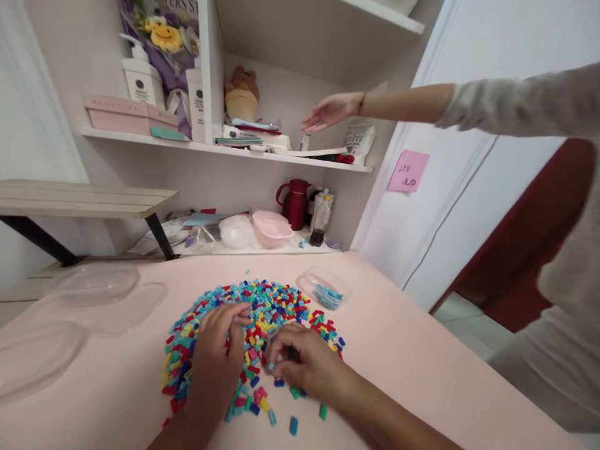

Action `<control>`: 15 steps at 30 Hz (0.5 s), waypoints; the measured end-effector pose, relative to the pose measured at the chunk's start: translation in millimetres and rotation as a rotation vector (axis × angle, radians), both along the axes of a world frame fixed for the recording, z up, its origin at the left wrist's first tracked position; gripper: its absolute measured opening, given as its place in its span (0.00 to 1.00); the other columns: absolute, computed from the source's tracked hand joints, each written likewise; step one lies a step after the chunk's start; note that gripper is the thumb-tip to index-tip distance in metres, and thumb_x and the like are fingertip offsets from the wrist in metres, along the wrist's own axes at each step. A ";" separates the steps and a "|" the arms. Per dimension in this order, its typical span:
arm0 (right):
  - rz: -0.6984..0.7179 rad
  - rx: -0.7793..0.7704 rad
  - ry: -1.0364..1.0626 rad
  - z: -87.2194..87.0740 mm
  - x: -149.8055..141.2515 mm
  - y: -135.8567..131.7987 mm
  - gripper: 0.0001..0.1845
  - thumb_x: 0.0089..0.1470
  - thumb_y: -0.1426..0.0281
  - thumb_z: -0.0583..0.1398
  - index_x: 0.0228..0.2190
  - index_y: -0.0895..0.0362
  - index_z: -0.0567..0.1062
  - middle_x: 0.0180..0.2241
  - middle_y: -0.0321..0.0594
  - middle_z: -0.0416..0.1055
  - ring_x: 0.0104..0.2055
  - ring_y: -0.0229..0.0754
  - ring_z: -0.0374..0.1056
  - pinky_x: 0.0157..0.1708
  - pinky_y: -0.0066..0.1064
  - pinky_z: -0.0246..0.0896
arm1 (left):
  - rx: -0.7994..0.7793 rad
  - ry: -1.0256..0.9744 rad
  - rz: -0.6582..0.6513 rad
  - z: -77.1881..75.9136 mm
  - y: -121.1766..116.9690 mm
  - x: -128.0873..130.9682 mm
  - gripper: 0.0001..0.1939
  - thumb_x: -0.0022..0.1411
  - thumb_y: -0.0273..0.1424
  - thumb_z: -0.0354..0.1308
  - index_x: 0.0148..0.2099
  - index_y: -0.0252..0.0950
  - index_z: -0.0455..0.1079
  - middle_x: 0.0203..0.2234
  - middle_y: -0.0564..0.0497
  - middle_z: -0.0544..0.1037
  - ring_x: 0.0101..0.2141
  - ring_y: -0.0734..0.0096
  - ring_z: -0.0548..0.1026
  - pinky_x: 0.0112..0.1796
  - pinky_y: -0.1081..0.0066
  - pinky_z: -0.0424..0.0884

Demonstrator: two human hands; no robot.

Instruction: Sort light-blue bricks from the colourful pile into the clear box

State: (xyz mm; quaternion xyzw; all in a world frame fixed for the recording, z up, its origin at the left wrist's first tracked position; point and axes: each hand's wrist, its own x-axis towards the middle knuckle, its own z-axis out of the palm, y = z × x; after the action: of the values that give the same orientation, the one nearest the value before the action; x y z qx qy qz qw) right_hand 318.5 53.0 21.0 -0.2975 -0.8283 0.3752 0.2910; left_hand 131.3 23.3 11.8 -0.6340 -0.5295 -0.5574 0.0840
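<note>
Right hand [304,357] pinches a light-blue brick [271,366]; left hand [218,340] curled, can't tell if gripping. Pinch lightly, keep stray bricks [293,426] off the table's near edge.

The head camera is looking forward and down from close above the desk [403,362], facing the shelves [281,159].

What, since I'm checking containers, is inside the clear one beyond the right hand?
The clear container holds a heap of light-blue pieces. Any lying beneath the top ones are covered, so their colours and number can't be told.
</note>
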 end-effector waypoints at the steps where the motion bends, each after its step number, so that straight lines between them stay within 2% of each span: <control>1: -0.029 -0.093 0.060 0.1 0.0 1.4 0.03 0.48 0.72 0.66 0.27 0.56 0.75 0.29 0.36 0.73 0.35 0.39 0.66 0.39 0.30 0.58 | 0.027 0.039 -0.002 0.4 0.5 0.4 0.12 0.64 0.26 0.47 0.43 0.39 0.71 0.33 0.52 0.79 0.34 0.69 0.77 0.40 0.66 0.73; 4: -0.076 -0.325 0.231 -2.6 -0.3 5.8 0.07 0.48 0.67 0.65 0.27 0.57 0.73 0.26 0.33 0.68 0.29 0.36 0.62 0.31 0.27 0.57 | 0.095 0.154 -0.004 0.9 0.9 3.3 0.11 0.64 0.26 0.50 0.45 0.40 0.71 0.36 0.51 0.79 0.37 0.69 0.78 0.40 0.67 0.74; 7: -0.090 -0.409 0.344 -6.8 -2.5 9.5 0.12 0.46 0.64 0.66 0.26 0.58 0.71 0.22 0.30 0.64 0.24 0.33 0.58 0.25 0.24 0.52 | 0.149 0.248 -0.024 0.2 0.7 6.9 0.13 0.63 0.26 0.50 0.46 0.41 0.71 0.37 0.51 0.80 0.38 0.69 0.78 0.40 0.69 0.74; 10: -0.052 -0.468 0.464 -7.6 -5.8 10.8 0.15 0.45 0.61 0.68 0.27 0.58 0.71 0.23 0.31 0.67 0.25 0.33 0.61 0.26 0.24 0.54 | 0.164 0.302 -0.043 -4.8 3.4 8.9 0.14 0.63 0.27 0.50 0.49 0.42 0.71 0.38 0.50 0.80 0.40 0.68 0.79 0.41 0.70 0.75; 15: -0.008 -0.504 0.559 -5.6 -9.0 11.0 0.18 0.41 0.60 0.70 0.26 0.58 0.71 0.24 0.35 0.71 0.28 0.36 0.67 0.31 0.27 0.59 | 0.199 0.266 -0.039 -23.8 13.1 11.1 0.16 0.66 0.32 0.49 0.54 0.43 0.69 0.44 0.48 0.77 0.44 0.67 0.77 0.43 0.70 0.75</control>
State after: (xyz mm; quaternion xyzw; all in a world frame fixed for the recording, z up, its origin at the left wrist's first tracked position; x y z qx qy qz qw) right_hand 309.5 64.0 15.5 -0.2490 -0.5975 0.6329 0.4248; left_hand 142.5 36.4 -12.0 -0.7009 -0.4436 -0.5196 0.2049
